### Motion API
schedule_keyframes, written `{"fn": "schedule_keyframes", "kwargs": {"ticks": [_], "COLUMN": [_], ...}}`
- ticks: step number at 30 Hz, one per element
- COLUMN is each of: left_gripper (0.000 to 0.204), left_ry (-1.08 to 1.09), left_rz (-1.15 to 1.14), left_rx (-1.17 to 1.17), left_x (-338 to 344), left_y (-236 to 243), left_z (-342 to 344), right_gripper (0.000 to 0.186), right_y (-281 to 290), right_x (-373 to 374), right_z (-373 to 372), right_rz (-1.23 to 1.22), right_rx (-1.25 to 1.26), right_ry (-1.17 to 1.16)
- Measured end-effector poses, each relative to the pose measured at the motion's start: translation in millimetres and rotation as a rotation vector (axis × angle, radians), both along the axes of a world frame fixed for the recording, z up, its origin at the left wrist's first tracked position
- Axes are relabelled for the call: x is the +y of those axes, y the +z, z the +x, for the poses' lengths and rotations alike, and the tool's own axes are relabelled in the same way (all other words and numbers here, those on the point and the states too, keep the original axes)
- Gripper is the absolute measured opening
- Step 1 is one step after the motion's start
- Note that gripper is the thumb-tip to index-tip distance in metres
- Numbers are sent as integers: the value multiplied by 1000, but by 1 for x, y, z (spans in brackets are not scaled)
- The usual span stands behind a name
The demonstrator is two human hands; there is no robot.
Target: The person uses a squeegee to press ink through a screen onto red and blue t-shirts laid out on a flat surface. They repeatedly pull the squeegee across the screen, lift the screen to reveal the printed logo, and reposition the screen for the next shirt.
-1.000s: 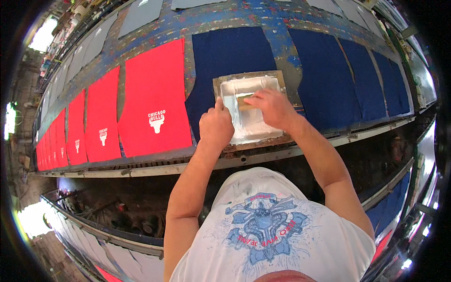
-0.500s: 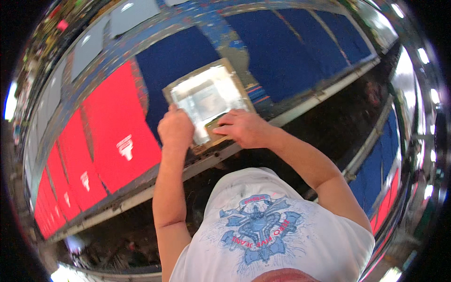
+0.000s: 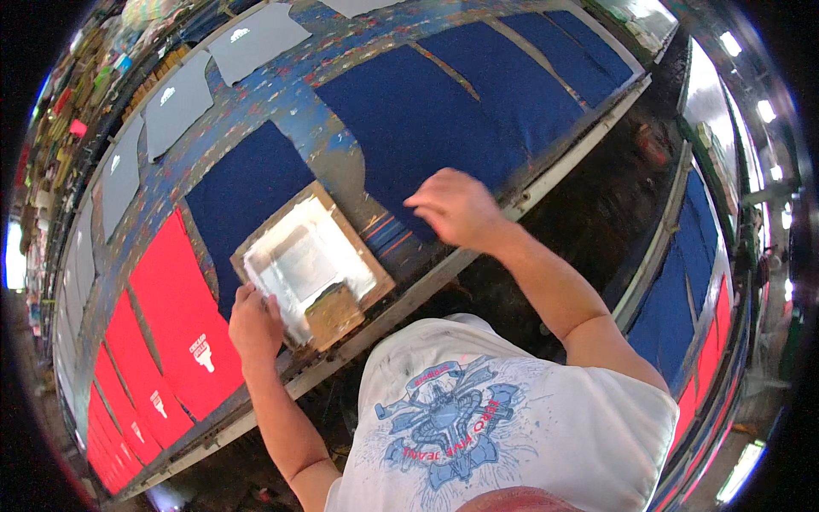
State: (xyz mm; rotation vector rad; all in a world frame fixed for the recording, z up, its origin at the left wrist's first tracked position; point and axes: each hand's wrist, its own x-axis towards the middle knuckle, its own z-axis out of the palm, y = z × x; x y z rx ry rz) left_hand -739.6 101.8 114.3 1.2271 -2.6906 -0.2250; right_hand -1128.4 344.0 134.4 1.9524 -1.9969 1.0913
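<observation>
A wooden screen-printing frame (image 3: 351,229) with a white-smeared inside lies on the long table, over the near part of a dark blue cloth panel (image 3: 252,175). My left hand (image 3: 256,322) is closed on its left near side. A brownish squeegee block (image 3: 335,316) rests at the near end of the frame, tilted against its edge, and neither hand touches it. My right hand (image 3: 458,210) is off the frame, above the near left part of another dark blue panel (image 3: 426,119). Its fingers are half bent and look apart, with nothing visible in them.
Red panels (image 3: 175,307) with white prints lie in a row to the left. Grey printed panels (image 3: 177,107) line the table's far side. The paint-spotted table (image 3: 281,94) has a pale metal near edge (image 3: 589,149). Another table with blue panels (image 3: 682,282) stands at right.
My right hand has let go of the squeegee and moved right, away from the frame. In the picture, the frame and my left hand now sit lower and further left.
</observation>
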Motion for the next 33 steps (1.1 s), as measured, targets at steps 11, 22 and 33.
{"fn": "schedule_keyframes", "kwargs": {"ticks": [11,22,33], "left_gripper": [22,56,36], "left_ry": [80,726,353], "left_rz": [868,1345,207], "left_rx": [840,791,237], "left_x": [158,191,184], "left_y": [18,-20,-43], "left_z": [-161,-270,-292], "right_gripper": [20,17,33], "right_y": [-35,-43,-50], "right_x": [104,92,62], "right_z": [-239,-251,-266], "right_rz": [733,647,129], "right_rx": [-164,-279,-1475], "right_ry": [-733,-566,-323]}}
